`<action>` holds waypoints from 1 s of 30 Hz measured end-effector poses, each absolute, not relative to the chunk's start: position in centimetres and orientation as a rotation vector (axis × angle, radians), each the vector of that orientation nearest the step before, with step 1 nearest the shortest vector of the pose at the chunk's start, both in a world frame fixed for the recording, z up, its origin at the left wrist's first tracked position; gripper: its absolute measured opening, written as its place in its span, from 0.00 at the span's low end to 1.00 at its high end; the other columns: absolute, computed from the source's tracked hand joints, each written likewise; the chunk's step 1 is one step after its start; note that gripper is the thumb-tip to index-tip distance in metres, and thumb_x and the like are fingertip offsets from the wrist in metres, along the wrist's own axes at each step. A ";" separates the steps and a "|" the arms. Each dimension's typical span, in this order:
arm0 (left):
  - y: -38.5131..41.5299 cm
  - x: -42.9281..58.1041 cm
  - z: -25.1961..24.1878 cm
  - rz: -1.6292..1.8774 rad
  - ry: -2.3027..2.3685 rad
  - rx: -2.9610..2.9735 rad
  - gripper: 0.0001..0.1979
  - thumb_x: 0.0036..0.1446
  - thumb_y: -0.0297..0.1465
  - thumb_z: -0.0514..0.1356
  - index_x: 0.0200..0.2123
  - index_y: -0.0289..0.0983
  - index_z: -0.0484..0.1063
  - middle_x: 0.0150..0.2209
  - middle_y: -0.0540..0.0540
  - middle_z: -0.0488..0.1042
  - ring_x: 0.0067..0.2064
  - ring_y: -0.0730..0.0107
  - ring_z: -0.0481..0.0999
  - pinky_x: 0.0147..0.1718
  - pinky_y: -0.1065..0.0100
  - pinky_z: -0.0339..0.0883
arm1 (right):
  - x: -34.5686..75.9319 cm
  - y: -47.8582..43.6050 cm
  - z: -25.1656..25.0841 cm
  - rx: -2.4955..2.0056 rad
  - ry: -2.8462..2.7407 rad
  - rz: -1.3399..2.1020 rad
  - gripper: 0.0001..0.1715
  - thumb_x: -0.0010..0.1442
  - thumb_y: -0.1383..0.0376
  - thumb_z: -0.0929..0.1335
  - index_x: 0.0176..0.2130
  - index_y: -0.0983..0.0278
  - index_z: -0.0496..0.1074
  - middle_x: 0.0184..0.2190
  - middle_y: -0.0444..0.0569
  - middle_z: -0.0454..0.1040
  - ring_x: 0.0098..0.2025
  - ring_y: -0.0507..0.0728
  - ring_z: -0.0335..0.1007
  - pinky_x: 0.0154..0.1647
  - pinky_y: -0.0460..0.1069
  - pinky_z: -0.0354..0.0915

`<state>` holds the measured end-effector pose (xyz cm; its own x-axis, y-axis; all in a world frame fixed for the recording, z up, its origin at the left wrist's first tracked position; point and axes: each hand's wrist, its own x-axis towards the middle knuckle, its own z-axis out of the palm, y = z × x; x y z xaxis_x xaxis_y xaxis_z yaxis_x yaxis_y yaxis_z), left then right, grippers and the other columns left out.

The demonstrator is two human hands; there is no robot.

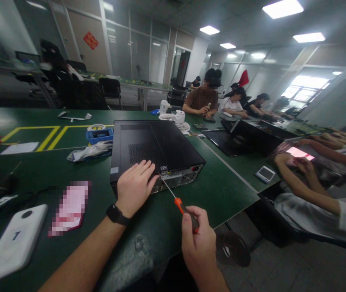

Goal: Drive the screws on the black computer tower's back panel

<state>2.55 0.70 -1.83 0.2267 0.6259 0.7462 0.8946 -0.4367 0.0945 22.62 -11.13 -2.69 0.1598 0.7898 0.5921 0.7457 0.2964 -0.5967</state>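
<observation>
A black desktop computer case [173, 140] lies on its side on the green table, its back panel with ports and a fan grille facing me. My left hand [136, 182], with a dark watch on the wrist, rests flat on the case's near edge, fingers stretched over the top. In my right hand [199, 239] is a screwdriver [178, 201] with an orange and dark handle. Its long shaft points up and left, and the tip meets the back panel just right of my left thumb. Whatever the tip touches is too small to make out.
Left of the case are work gloves [90, 151], a blue tray [100, 135], a pink packet [71, 207] and a white numbered device [15, 243]. White fans [177, 117] stand behind it. At right, a co-worker holds a phone [300, 153] near another open case [259, 132].
</observation>
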 end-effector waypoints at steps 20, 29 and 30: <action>0.6 2.5 -1.8 -1.066 -1.421 -2.167 0.16 0.70 0.37 0.61 0.56 0.38 0.81 0.58 0.39 0.82 0.61 0.49 0.81 0.61 0.47 0.76 | 22.8 -11.0 -3.1 -1.512 -1.520 0.018 0.22 0.76 0.50 0.62 0.39 0.61 0.73 0.19 0.41 0.72 0.15 0.53 0.67 0.19 0.47 0.60; 0.7 2.5 -1.8 -1.018 -1.394 -2.147 0.16 0.71 0.37 0.60 0.55 0.36 0.81 0.58 0.38 0.82 0.60 0.50 0.82 0.60 0.48 0.76 | 22.9 -11.1 -2.8 -1.519 -1.572 -0.001 0.19 0.76 0.53 0.63 0.39 0.61 0.74 0.21 0.43 0.75 0.19 0.54 0.73 0.23 0.46 0.66; 0.7 2.5 -1.8 -1.019 -1.394 -2.143 0.16 0.71 0.37 0.61 0.55 0.36 0.81 0.58 0.38 0.82 0.60 0.50 0.82 0.60 0.48 0.77 | 22.9 -11.1 -2.8 -1.521 -1.573 0.031 0.20 0.76 0.53 0.62 0.39 0.61 0.74 0.20 0.43 0.74 0.19 0.54 0.72 0.22 0.46 0.65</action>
